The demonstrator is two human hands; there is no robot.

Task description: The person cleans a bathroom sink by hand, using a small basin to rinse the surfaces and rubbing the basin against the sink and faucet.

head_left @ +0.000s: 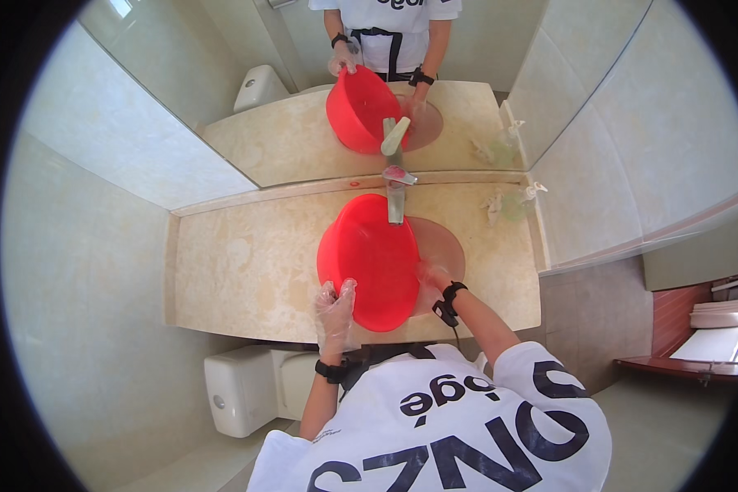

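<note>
A red plastic basin [378, 264] is tilted over the sink [446, 246], its upper end beneath the faucet [395, 203]. My left hand [335, 310], in a clear disposable glove, grips the basin's rim at the near left. On the other side, my right hand [433, 273], also in a clear glove, reaches down into the sink beside the basin's right rim. Its fingers are blurred and partly hidden, so whether they press on the basin is unclear. Black straps with small devices circle both wrists.
The stone countertop [240, 264] carries a soap pump bottle [519, 202] and a crumpled cloth-like item [493, 206] at the back right. A large mirror [461, 129] rises behind the faucet. Below the counter's left part stands a white toilet [240, 393]. Tiled walls flank the counter.
</note>
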